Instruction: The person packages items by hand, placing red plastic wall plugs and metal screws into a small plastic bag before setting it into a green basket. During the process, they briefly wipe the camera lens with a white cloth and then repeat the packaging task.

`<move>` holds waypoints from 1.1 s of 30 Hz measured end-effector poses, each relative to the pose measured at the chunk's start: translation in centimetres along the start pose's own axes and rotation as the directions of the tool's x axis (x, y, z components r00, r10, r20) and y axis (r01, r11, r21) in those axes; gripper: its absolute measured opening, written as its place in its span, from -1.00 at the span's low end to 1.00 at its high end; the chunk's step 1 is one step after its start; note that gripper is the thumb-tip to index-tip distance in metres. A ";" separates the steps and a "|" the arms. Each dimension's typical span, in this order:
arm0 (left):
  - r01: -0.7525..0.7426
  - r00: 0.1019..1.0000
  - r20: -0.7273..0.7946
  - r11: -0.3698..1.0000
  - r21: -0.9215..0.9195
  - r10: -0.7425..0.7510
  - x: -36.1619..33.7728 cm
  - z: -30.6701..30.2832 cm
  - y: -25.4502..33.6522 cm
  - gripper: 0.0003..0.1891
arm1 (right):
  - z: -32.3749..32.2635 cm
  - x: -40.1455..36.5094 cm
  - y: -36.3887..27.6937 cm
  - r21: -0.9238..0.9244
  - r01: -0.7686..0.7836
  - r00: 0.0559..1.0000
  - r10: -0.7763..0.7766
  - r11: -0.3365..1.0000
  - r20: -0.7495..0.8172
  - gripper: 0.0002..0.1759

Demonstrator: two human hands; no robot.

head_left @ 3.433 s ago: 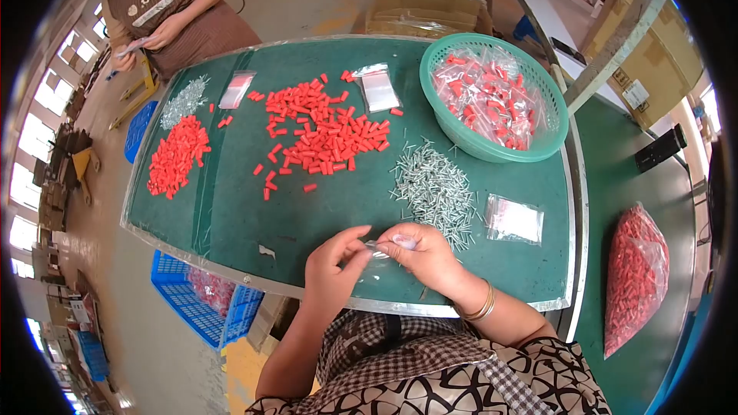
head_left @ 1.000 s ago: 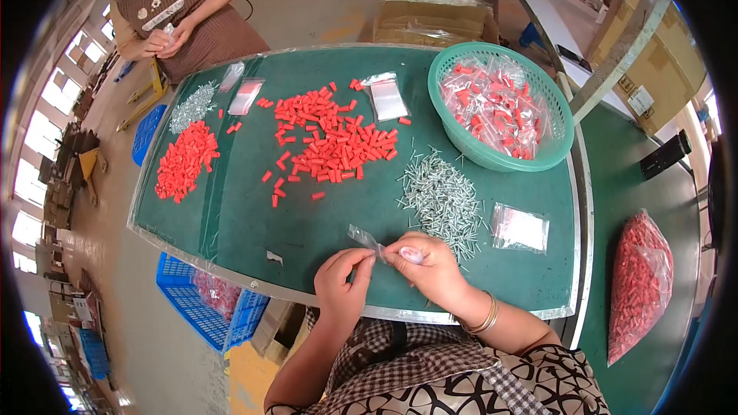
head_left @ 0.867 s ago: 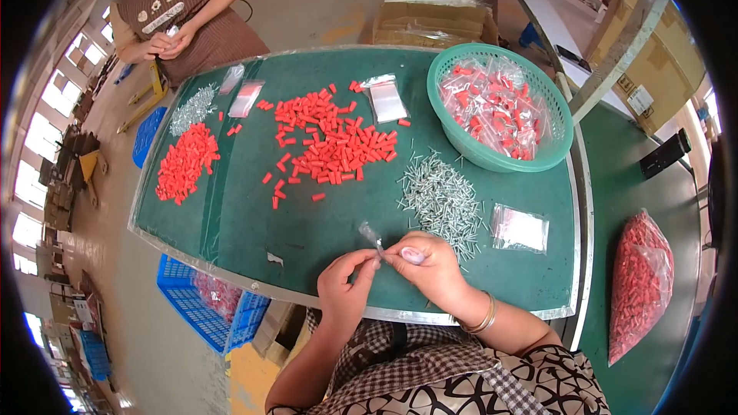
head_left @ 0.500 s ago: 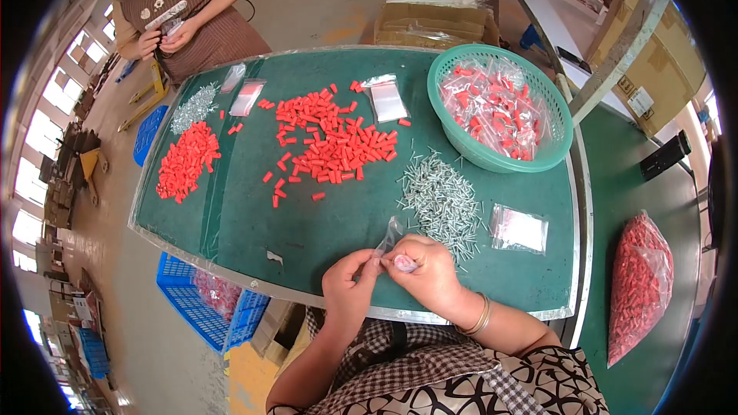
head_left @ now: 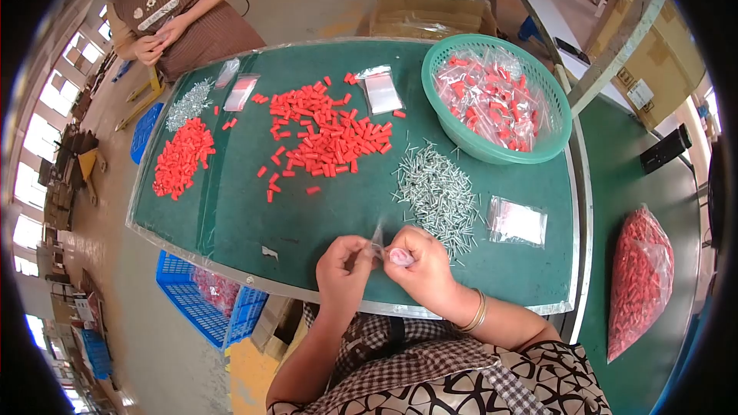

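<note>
My left hand (head_left: 342,275) is closed, thumb and fingers pinching a small clear plastic bag (head_left: 377,236) over the front edge of the table. Right beside it, my right hand (head_left: 425,270) curls around a whitish-pink bundle (head_left: 400,257) that looks like rolled plastic bags; its fingertips meet the small bag too. Just beyond the right hand lies a heap of silver screws (head_left: 436,192). Farther off, red plastic plugs (head_left: 327,134) are spread over the green tabletop (head_left: 231,223). A stack of flat clear bags (head_left: 517,223) rests to the right of the screws.
A green basket (head_left: 492,155) holds filled bags at the back right. Another stack of bags (head_left: 380,92) lies behind the plugs. At left are more plugs (head_left: 183,157) and screws (head_left: 188,104), near a co-worker (head_left: 192,23). A blue crate (head_left: 207,311) stands below the left edge.
Both hands stay together at the table's front edge. The small clear bag has shifted slightly and looks blurred between the fingers. The whole view has moved a little.
</note>
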State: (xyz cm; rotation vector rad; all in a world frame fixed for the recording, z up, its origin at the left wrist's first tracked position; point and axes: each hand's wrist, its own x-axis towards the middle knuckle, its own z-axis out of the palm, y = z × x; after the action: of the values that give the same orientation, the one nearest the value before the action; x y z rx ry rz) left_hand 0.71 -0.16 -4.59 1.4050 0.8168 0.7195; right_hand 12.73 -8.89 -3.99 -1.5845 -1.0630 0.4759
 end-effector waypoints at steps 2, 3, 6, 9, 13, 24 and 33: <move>-0.010 1.000 0.019 1.000 0.017 0.010 0.2 0.4 0.6 -0.93 | 0.0 0.1 -0.1 0.001 -0.006 1.000 0.006 1.000 0.019 -0.85; -0.014 1.000 0.026 1.000 0.024 0.013 0.2 0.6 0.7 -0.91 | -0.2 0.2 -0.4 -0.002 -0.006 1.000 0.006 1.000 0.029 -0.85; -0.221 0.974 0.061 0.853 0.473 0.219 0.8 -0.1 0.0 -0.85 | -0.3 0.0 -0.6 -0.054 -0.026 0.999 0.029 0.998 0.047 -0.86; -0.136 0.985 -0.039 0.896 0.422 0.168 1.4 -0.9 -0.4 -0.85 | -0.3 0.1 -0.2 -0.042 -0.019 1.000 0.019 0.999 0.001 -0.85; 0.066 0.998 0.028 0.993 -0.094 -0.063 0.9 -0.5 1.6 -0.87 | -0.4 0.3 0.0 -0.041 -0.005 1.000 0.005 0.999 -0.010 -0.84; -0.297 0.947 0.038 0.823 0.484 0.319 0.7 -0.1 -0.1 -0.78 | -0.1 0.2 -0.2 -0.059 0.028 1.000 -0.028 0.998 -0.008 -0.84; -0.226 0.974 0.107 0.886 0.404 0.200 1.3 -1.4 1.8 -0.44 | -1.6 1.3 -1.4 -0.301 0.283 0.953 -0.230 0.911 0.199 -0.45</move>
State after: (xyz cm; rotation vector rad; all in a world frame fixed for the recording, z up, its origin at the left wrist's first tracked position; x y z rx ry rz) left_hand 0.34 1.77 -2.91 1.9161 0.8024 0.6884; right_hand 14.07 -8.73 -1.96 -1.6787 -1.5144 0.2570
